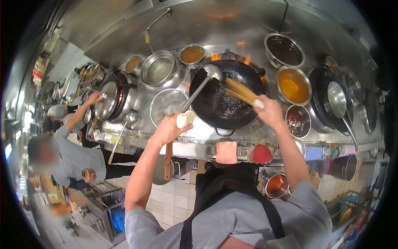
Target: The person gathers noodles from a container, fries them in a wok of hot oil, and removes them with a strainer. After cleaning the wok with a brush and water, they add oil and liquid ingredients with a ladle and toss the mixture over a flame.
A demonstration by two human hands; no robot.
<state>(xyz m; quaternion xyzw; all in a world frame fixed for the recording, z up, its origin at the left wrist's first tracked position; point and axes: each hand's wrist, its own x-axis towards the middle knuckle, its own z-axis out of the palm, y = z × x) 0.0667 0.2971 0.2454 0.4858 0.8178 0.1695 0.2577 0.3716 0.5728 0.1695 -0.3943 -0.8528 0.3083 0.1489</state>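
Observation:
A black wok [244, 112] sits over flames on the range, its inside wet with a little bubbling liquid. My left hand [168, 130] is closed around the shaft of a ladle [194, 97], a folded white cloth [185, 119] at its grip. The ladle's metal bowl is at the wok's upper left, and its wooden end sticks out below my hand. In my right hand [269, 111] is a bamboo wok brush [240, 91], its bristles over the middle of the wok. Something small and white shows at my right fingertips.
Steel bowls of amber liquid [294, 85] and dark liquid [284, 50] stand right of the wok. Left are a water pot [158, 69] and a wire strainer [168, 106]. Folded cloths [226, 152] lie along the front edge. A co-worker [81, 153] reaches to another lidded wok.

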